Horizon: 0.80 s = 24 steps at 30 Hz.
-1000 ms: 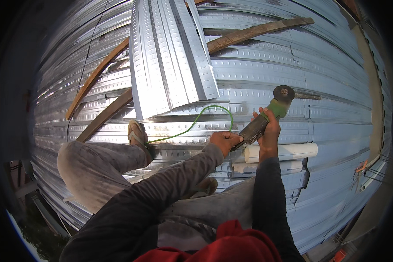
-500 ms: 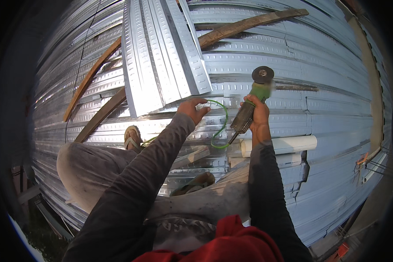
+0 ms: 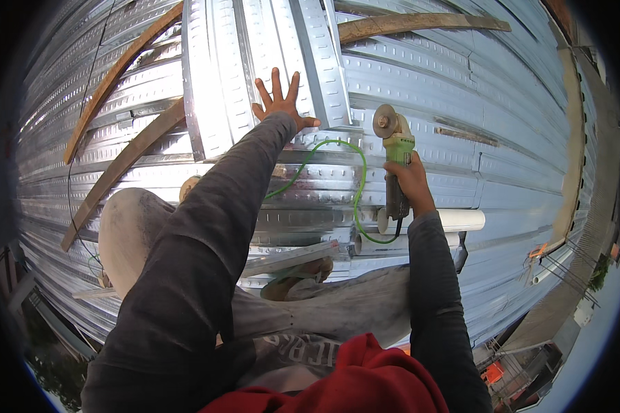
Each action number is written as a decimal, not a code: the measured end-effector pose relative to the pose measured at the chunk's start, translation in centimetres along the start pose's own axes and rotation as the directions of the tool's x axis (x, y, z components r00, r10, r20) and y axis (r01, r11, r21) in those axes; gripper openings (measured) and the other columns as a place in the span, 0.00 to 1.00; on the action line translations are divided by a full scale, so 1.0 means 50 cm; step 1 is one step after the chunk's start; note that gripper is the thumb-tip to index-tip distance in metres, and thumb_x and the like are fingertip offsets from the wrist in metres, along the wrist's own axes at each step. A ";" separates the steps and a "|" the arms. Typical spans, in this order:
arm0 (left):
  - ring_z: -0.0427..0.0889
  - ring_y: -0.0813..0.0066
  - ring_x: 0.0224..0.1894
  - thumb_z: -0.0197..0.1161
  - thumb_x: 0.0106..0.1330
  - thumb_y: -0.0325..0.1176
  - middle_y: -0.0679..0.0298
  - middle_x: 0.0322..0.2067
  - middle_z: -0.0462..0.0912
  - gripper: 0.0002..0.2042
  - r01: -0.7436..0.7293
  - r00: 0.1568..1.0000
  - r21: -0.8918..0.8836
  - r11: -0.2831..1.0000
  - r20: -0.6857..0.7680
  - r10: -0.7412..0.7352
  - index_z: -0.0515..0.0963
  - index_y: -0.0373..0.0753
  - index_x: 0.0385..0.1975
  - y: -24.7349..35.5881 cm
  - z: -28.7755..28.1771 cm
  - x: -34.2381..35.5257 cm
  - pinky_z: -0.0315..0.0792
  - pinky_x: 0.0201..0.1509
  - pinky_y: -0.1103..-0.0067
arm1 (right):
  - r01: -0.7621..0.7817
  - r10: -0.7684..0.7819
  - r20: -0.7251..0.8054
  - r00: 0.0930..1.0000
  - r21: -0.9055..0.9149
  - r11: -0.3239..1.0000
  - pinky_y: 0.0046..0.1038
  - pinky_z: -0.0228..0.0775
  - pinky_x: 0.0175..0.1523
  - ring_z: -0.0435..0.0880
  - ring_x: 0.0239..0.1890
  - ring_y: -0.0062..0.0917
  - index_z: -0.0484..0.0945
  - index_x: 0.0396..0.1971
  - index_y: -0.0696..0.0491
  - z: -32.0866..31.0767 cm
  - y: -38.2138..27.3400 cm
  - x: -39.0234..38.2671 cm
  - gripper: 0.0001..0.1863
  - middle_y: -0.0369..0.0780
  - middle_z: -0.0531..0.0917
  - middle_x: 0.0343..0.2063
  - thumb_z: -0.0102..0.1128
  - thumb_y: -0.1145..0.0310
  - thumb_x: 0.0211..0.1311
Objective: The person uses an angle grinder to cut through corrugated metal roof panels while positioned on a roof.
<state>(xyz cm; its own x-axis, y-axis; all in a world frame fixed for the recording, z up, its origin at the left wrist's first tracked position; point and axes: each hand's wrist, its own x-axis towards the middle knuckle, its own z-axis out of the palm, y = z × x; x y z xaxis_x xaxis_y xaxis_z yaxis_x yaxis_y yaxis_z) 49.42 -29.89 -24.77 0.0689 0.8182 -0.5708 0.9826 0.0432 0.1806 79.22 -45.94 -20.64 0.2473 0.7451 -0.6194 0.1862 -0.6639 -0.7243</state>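
My right hand [image 3: 412,180] is wrapped round the body of a green and black angle grinder [image 3: 398,155]. Its cutting disc [image 3: 386,121] points away from me. A green power cord [image 3: 362,180] loops from the grinder's rear toward my left forearm. With fingers spread, my left hand [image 3: 280,109] lies flat over the near end of a ribbed metal decking sheet [image 3: 217,82]. That loose sheet rests across other decking, its near edge just short of my left wrist.
Wooden planks [image 3: 127,155] lie beneath the sheet at left, and another plank [image 3: 424,26] at far right. White pipes [image 3: 455,220] lie beside my right forearm. Ribbed decking [image 3: 530,144] spreads around me; a concrete edge [image 3: 573,138] borders it at right.
My left hand has reached forward from beside the cord onto the metal sheet, its fingers spreading. The grinder has turned more upright, its disc swinging left. The cord has lifted into a wider loop.
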 end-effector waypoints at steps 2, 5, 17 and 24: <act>0.13 0.38 0.79 0.79 0.43 0.70 0.62 0.81 0.15 0.69 0.015 0.998 -0.006 1.000 0.058 -0.014 0.33 0.73 0.80 -0.002 -0.012 0.010 0.52 0.70 0.33 | 0.062 -0.059 0.029 0.998 -0.115 0.991 0.32 0.77 0.42 0.84 0.36 0.29 0.75 0.48 0.58 0.015 0.000 0.050 0.23 0.41 0.83 0.36 0.72 0.67 0.54; 0.12 0.40 0.79 0.82 0.40 0.67 0.63 0.80 0.15 0.70 0.039 0.994 -0.029 0.999 0.100 -0.036 0.33 0.75 0.80 -0.002 -0.019 0.010 0.52 0.71 0.33 | 0.057 -0.046 0.050 0.998 -0.259 0.964 0.32 0.75 0.47 0.84 0.39 0.31 0.76 0.48 0.59 0.047 -0.037 0.096 0.26 0.43 0.84 0.37 0.73 0.64 0.51; 0.11 0.41 0.79 0.82 0.40 0.68 0.66 0.80 0.13 0.70 -0.012 0.996 -0.084 0.996 0.081 0.019 0.33 0.77 0.79 -0.009 -0.008 0.010 0.49 0.70 0.30 | 0.115 -0.103 0.052 0.993 -0.464 0.878 0.36 0.77 0.44 0.86 0.37 0.37 0.76 0.46 0.62 0.076 -0.049 0.184 0.31 0.48 0.86 0.36 0.73 0.58 0.45; 0.11 0.38 0.78 0.80 0.40 0.70 0.64 0.80 0.12 0.71 -0.050 0.992 -0.036 0.998 0.111 0.053 0.30 0.75 0.79 -0.020 -0.026 0.015 0.46 0.72 0.31 | -0.001 -0.002 -0.022 1.000 -0.131 0.991 0.33 0.78 0.44 0.86 0.38 0.30 0.77 0.48 0.61 0.063 -0.179 0.108 0.26 0.44 0.85 0.38 0.73 0.63 0.51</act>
<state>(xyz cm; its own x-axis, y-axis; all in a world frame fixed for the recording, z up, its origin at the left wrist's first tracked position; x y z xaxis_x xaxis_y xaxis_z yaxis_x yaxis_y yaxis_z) 48.24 -28.56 -24.32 0.1399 0.7507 -0.6456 0.9710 0.0235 0.2377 75.90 -35.75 -18.47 0.2674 0.7448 -0.6113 0.3093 -0.6672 -0.6776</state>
